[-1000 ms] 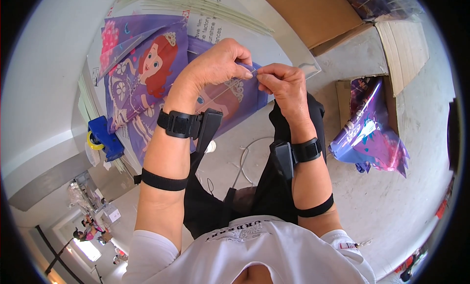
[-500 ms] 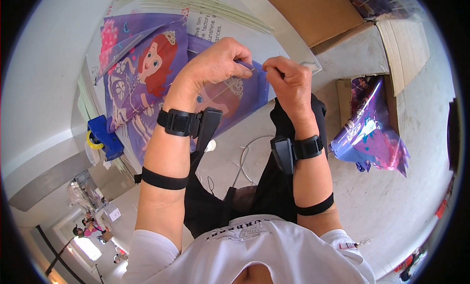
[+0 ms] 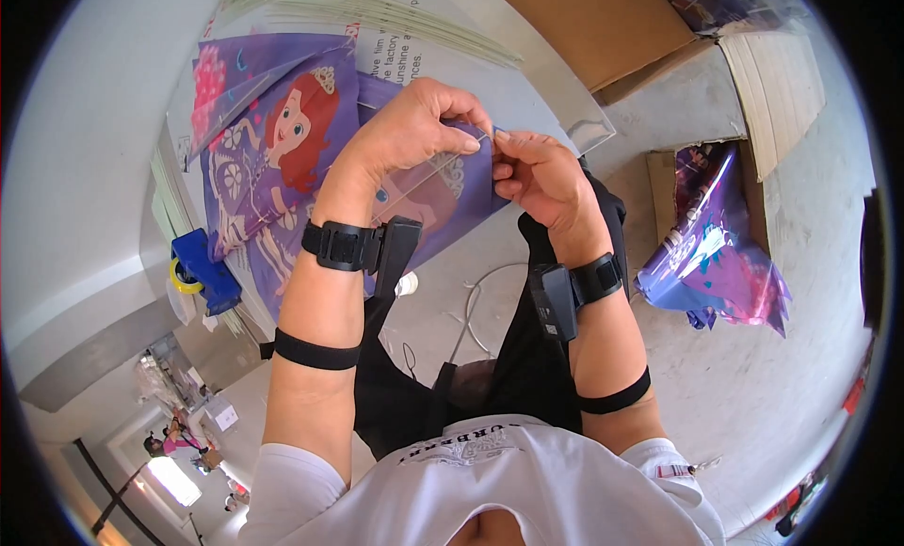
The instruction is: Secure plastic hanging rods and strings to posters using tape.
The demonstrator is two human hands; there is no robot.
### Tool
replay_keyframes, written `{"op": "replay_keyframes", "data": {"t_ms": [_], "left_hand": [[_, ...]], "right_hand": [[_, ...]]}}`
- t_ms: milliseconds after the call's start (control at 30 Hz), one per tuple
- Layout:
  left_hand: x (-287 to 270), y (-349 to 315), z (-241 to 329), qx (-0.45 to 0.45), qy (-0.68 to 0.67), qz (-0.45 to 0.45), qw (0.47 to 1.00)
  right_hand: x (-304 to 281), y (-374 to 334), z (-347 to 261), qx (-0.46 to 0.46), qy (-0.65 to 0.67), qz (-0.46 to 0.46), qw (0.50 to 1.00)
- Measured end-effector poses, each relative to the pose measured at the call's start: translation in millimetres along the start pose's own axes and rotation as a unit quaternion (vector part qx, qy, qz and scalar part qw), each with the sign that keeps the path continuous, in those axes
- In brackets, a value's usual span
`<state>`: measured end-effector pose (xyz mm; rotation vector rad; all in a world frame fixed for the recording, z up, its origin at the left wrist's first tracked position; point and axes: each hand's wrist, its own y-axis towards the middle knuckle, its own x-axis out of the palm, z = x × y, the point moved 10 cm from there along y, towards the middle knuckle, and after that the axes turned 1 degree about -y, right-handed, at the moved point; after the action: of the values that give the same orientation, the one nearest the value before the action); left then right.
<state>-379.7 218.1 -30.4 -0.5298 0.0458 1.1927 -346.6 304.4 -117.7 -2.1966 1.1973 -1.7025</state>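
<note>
The left hand (image 3: 424, 122) pinches a purple printed sheet (image 3: 435, 202) at twelve o'clock, a thin pale stick (image 3: 438, 165) across it; the right hand (image 3: 546, 174) meets its corner, grip unclear. Outward, a blue tape dispenser (image 3: 209, 271) sits at nine, an open carton (image 3: 663, 196) at three.

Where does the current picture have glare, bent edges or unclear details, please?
In the head view, straight edges bow toward the rim and the corners are black; in the head view, glare whitens part of the shiny purple film at right; in the head view, left hand and right hand look fairly clear, while background details at lower left are too small to tell.
</note>
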Motion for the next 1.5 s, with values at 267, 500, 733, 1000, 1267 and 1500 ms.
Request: {"op": "replay_keyframes", "data": {"t_ms": [267,500,733,1000,1267,1500], "left_hand": [[-6.4,-1.7,-2.3,-0.002,-0.002,0.022,1.0],[-0.3,3.2,-5.2,-0.023,0.046,0.013,0.999],[-3.2,0.4,-2.3,0.003,0.078,0.028,0.997],[-4.8,-2.4,8.6,0.017,0.082,0.001,0.996],[-8.8,-3.1,7.4,0.014,0.062,0.005,0.998],[-9.1,-0.7,8.7,0.005,0.129,0.014,0.992]], "right_hand": [[7.2,0.6,5.1,0.031,0.048,-0.015,0.998],[10.6,-6.7,-30.0,-0.152,-0.212,0.042,0.964],[3.1,-0.6,-6.0,-0.015,-0.121,0.007,0.993],[12.4,0.8,14.4,0.072,0.086,-0.061,0.992],[21.2,-1.6,-1.4,-0.012,0.019,-0.086,0.996],[18.9,-15.0,-37.5,-0.211,-0.272,0.069,0.936]]}}
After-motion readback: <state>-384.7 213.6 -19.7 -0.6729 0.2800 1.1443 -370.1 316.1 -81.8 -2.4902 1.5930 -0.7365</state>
